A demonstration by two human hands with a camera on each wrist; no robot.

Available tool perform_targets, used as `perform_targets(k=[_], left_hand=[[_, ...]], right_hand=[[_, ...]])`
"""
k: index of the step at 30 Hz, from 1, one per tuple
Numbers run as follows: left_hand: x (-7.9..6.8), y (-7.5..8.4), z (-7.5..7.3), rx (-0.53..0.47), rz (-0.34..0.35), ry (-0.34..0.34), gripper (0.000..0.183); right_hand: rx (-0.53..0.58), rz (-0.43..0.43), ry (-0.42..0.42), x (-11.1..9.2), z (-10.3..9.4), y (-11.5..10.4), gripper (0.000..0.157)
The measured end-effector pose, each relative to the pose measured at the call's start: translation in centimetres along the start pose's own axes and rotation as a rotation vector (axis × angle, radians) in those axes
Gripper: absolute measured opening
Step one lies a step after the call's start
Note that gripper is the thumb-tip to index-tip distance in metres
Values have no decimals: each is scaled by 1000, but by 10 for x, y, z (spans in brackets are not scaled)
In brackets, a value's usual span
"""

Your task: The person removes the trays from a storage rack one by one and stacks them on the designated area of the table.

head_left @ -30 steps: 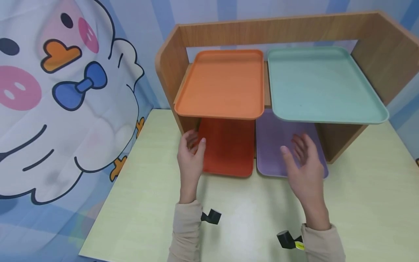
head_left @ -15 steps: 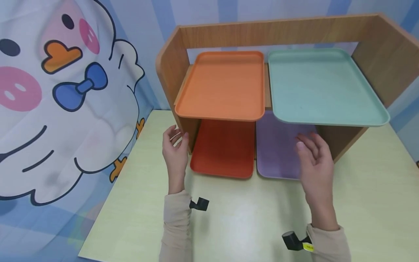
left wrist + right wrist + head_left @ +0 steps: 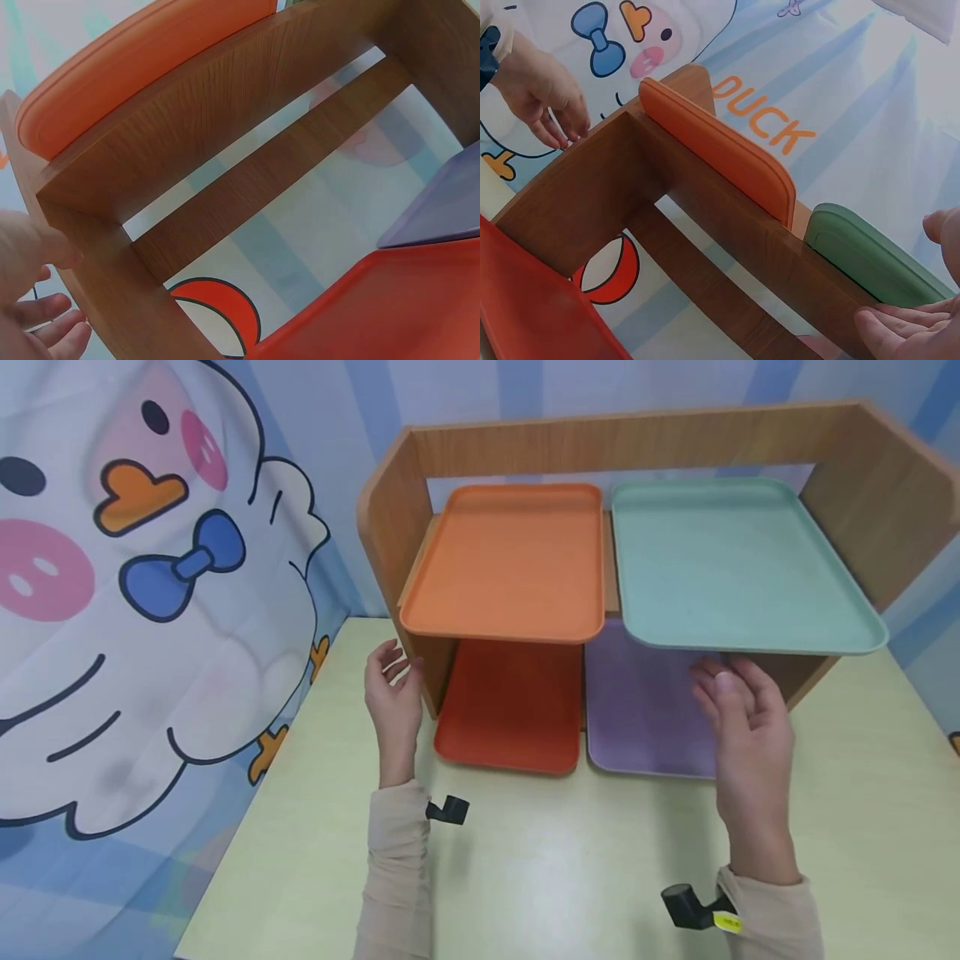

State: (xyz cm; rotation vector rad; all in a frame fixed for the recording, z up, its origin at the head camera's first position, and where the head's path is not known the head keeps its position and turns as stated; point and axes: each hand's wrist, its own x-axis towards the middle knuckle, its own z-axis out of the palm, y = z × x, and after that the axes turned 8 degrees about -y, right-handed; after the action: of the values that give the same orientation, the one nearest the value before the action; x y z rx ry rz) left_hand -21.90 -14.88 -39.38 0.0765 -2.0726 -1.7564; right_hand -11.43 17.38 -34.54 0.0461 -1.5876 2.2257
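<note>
A two-level wooden shelf (image 3: 622, 447) stands at the back of the table. My left hand (image 3: 394, 702) is at the front edge of its left side panel (image 3: 112, 277), fingers loosely bent on the outer side and wrapped around nothing. My right hand (image 3: 753, 743) is just below the front rim of the mint-green tray (image 3: 738, 564), overlapping the purple tray (image 3: 645, 710). In the right wrist view its fingers (image 3: 900, 330) lie near the upper board, thumb apart from them. An orange tray (image 3: 510, 560) shares the upper level; a red tray (image 3: 510, 710) lies below it.
The pale table (image 3: 525, 860) extends in front of the shelf and to both sides. A cloth with a cartoon duck (image 3: 225, 668) hangs at the left, and a blue striped backdrop (image 3: 465, 393) stands behind. Small black cameras (image 3: 450, 810) are worn on both wrists.
My left hand has moved left, from in front of the red tray to the outside of the left panel. My right hand has moved right across the purple tray. The trays stay in place.
</note>
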Motion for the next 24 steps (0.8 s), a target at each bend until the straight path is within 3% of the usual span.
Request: perform_targets(k=[10, 15, 19, 24], left_hand=[[16, -8, 6, -28, 12, 5, 29], [20, -14, 7, -47, 29, 31, 28], [22, -17, 8, -47, 38, 44, 27], [24, -18, 10, -54, 51, 57, 25]], right_hand=[[173, 59, 23, 10, -4, -11, 39], [237, 92, 20, 16, -8, -12, 45], [422, 86, 42, 24, -10, -11, 45], [625, 74, 82, 33, -12, -11, 31]])
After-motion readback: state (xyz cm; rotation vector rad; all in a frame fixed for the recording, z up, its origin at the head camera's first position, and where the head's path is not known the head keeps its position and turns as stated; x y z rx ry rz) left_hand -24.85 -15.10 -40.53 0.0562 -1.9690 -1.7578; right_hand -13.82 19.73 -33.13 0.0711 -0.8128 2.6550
